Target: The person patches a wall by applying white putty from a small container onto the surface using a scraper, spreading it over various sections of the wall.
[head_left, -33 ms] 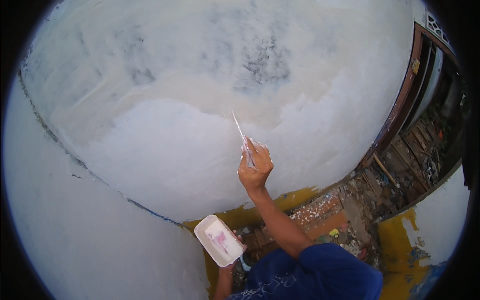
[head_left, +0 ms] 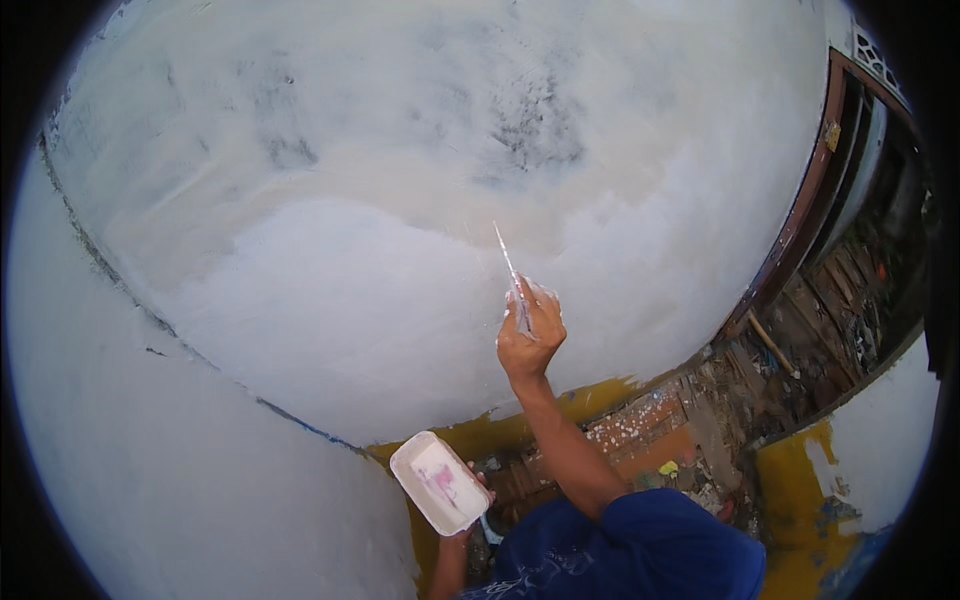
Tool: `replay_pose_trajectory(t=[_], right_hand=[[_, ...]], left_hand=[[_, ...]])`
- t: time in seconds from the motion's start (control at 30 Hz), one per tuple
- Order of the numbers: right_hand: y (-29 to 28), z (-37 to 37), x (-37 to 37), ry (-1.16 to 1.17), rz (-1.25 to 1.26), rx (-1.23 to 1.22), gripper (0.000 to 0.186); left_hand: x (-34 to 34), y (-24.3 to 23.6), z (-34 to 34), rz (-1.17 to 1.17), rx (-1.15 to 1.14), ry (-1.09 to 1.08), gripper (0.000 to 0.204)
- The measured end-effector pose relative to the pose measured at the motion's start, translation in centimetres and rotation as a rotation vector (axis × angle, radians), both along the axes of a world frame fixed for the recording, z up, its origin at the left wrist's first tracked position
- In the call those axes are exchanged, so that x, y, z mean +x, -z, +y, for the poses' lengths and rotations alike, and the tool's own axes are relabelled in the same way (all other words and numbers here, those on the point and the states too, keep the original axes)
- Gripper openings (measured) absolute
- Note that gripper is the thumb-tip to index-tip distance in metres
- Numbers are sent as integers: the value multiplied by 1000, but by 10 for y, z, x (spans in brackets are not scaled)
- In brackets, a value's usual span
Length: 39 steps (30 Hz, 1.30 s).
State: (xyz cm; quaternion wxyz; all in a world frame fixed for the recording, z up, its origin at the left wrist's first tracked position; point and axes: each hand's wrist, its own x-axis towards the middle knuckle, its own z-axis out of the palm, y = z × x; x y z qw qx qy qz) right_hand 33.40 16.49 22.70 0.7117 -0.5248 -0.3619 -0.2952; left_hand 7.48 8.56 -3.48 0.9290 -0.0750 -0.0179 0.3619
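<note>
My right hand [head_left: 532, 335] is raised at the white wall [head_left: 340, 290], closed around a putty knife [head_left: 506, 254]. The blade shows edge-on as a thin, white-smeared line, its tip at or very near the wall, where a beige band meets the whiter area. White paste coats my right fingers. Lower down, my left hand [head_left: 480, 487] supports a pale rectangular tub [head_left: 407, 467] from its right side and below; most of that hand is hidden behind the tub. White paste and a pinkish patch show inside it.
Dark, rough patches mark the upper wall [head_left: 535, 125]. A side wall [head_left: 200, 460] meets it at a cracked corner on the left. A brown door frame [head_left: 800, 215] stands at right. Boards and debris [head_left: 700, 430] litter the ground, beside a yellow-and-white low wall [head_left: 800, 480].
My right hand and the putty knife have shifted slightly to the right along the wall. The tub in my left hand has hardly moved.
</note>
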Motion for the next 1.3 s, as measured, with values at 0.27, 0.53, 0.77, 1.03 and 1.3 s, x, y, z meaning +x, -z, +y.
replay_pose_trajectory(t=[0.27, 0.53, 0.77, 1.03, 1.3], right_hand=[[39, 6, 27, 170, -95, -101, 50], [-12, -16, 49, 59, -328, -17, 53], [23, -8, 25, -32, -381, -234, 60], [24, 5, 35, 80, -272, -205, 60], [45, -21, 35, -85, -185, -105, 60]], left_hand=[[0, 8, -5, -27, 1, -10, 62], [-9, 13, 2, -2, -1, -41, 62], [-2, 5, -5, -58, -28, -16, 63], [2, 0, -11, -31, 41, -9, 62], [-6, -7, -9, -45, 99, -26, 62]])
